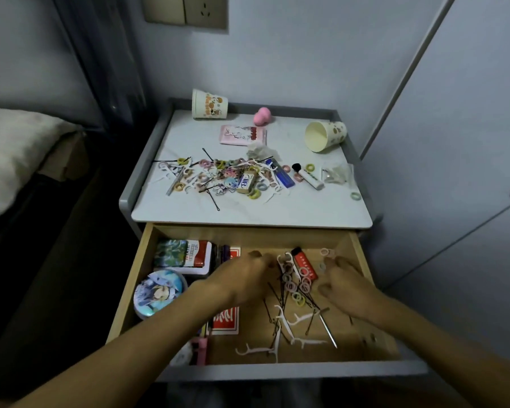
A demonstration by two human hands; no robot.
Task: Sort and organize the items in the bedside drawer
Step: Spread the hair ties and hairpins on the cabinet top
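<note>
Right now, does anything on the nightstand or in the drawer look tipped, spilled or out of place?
Yes. The spotted paper cup at the right rear of the tabletop lies on its side. Mid-top, hair ties, bobby pins and floss picks sprawl in a jumbled heap, and more lie loose in the open drawer.

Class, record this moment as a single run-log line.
phase: sorting open drawer | left hand: beside hair ties, blurred, grip unclear | right hand: beside red lighter, grip unclear | tabletop: small items piled
</note>
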